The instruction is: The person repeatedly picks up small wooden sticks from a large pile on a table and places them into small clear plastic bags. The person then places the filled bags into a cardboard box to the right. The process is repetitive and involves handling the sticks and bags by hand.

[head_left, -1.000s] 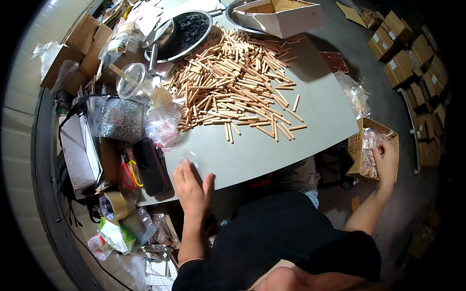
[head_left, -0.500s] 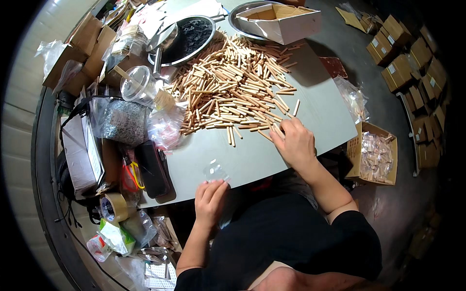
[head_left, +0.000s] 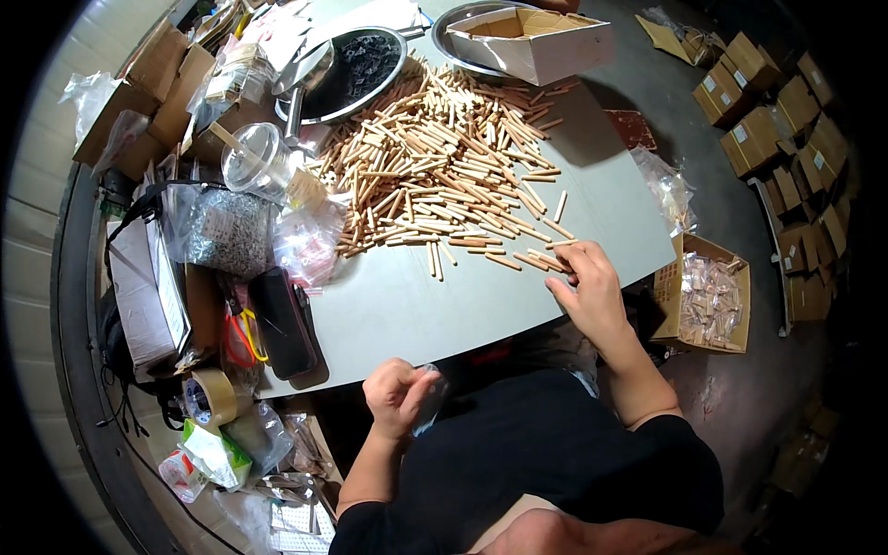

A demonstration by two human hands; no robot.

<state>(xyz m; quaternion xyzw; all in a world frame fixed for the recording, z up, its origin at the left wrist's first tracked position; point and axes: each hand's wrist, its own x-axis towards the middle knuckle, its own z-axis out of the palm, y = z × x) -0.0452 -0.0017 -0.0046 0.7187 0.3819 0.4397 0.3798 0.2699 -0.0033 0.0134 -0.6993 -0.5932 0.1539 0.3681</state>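
Observation:
A big heap of short wooden dowels (head_left: 444, 166) covers the middle of the table, with several loose ones along its near edge. My right hand (head_left: 590, 289) is at the heap's near right edge, its thumb spread from the fingers. Its fingertips rest at the ends of a few loose dowels (head_left: 536, 261), and nothing shows gripped. Just off the table's front edge, my left hand (head_left: 396, 396) is closed in a pinch. A small clear plastic bag (head_left: 433, 388) hangs from its fingers, partly hidden against my dark shirt.
Beyond the heap stand a metal bowl of black material (head_left: 396, 69) with a scoop (head_left: 294, 116) and a white cardboard box (head_left: 555, 51). A dark phone case (head_left: 282, 324), scissors (head_left: 242, 338) and tape (head_left: 215, 396) line the left. A carton of packed bags (head_left: 710, 301) is at right.
My right hand has drawn back slightly to the right and its thumb has opened away from the dowels. My left hand has pulled the clear bag nearer my body.

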